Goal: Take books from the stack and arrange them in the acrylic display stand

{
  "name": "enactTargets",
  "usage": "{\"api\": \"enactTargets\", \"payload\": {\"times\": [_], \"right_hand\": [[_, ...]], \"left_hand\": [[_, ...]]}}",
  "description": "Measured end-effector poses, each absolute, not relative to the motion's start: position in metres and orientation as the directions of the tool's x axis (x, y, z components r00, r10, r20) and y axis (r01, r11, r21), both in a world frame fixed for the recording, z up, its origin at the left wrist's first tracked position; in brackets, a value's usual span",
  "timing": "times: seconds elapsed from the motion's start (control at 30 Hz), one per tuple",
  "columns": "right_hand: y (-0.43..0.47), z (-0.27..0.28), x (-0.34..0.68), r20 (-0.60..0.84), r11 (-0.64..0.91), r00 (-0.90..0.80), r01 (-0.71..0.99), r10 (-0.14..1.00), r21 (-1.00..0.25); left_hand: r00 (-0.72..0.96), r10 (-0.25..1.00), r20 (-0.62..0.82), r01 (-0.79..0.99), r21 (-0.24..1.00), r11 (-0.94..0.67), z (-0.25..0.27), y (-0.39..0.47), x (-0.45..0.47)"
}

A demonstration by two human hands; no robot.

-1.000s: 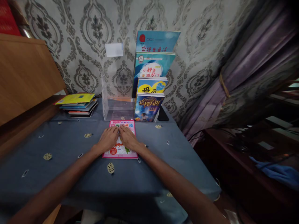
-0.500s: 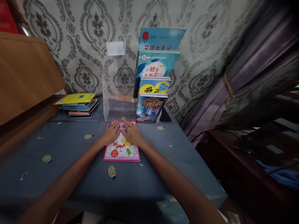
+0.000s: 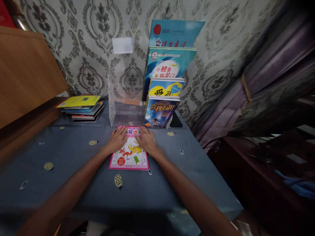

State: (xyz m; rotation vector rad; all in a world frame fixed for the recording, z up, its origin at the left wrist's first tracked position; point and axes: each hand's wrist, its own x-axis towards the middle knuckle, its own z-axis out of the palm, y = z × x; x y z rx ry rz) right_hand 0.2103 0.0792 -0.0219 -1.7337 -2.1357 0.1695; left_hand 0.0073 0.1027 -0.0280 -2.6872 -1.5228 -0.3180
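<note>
A pink-bordered children's book (image 3: 131, 160) lies flat on the table, its cover showing a fox and a yellow tiger-like animal. My left hand (image 3: 118, 140) rests flat on the book's upper left part, fingers stretched out. Over its upper right edge lies my right hand (image 3: 147, 141), fingers straight and pointing away from me. Just behind the book stands a clear acrylic rack (image 3: 112, 113). Its right half holds books in steps: a dark blue one (image 3: 159, 114) in front, then a yellow and blue one (image 3: 166, 87), a teal one (image 3: 182, 60) and a tall blue one (image 3: 179, 31).
A stack of books (image 3: 85, 109) with a yellow one on top lies at the back left, beside a wooden panel (image 3: 27, 72). A dark phone-like object (image 3: 176, 120) is right of the rack. A tied purple curtain (image 3: 228, 101) hangs at the right. Blue-grey cloth (image 3: 81, 190) covers the table.
My right hand has slid to the right across the cover, uncovering more of the title. My left hand stays in place. The view has shifted slightly.
</note>
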Motion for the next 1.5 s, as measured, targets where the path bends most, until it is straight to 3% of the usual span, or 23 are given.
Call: {"api": "enactTargets", "payload": {"times": [0.3, 0.53, 0.8, 0.97, 1.1, 1.37, 1.5], "right_hand": [[0.081, -0.027, 0.205, 0.238, 0.23, -0.163, 0.929, 0.958, -0.291], [0.08, -0.029, 0.208, 0.232, 0.244, -0.185, 0.934, 0.955, -0.261], [0.079, -0.023, 0.206, 0.226, 0.241, -0.185, 0.937, 0.956, -0.252], [0.066, -0.018, 0.195, 0.195, 0.458, -0.423, 0.865, 0.885, -0.203], [0.054, -0.02, 0.194, 0.142, 0.576, -0.558, 0.781, 0.817, -0.241], [0.038, -0.014, 0.194, 0.106, 0.28, -0.26, 0.924, 0.96, -0.261], [0.034, -0.011, 0.189, 0.088, 0.218, -0.203, 0.946, 0.975, -0.241]], "left_hand": [[0.483, 0.852, 0.204, 0.864, 0.045, -0.501, -0.021, 0.092, 0.012], [0.672, 0.722, 0.164, 0.732, 0.002, -0.681, -0.024, 0.067, 0.029], [0.509, 0.842, 0.181, 0.856, -0.005, -0.516, -0.034, 0.057, 0.007], [0.484, 0.859, 0.166, 0.872, -0.002, -0.49, -0.036, 0.055, 0.009], [0.504, 0.846, 0.173, 0.858, 0.009, -0.513, -0.037, 0.056, 0.007], [0.497, 0.859, 0.122, 0.866, -0.005, -0.5, -0.031, 0.053, 0.008], [0.487, 0.866, 0.116, 0.872, -0.004, -0.49, -0.026, 0.052, 0.01]]}}
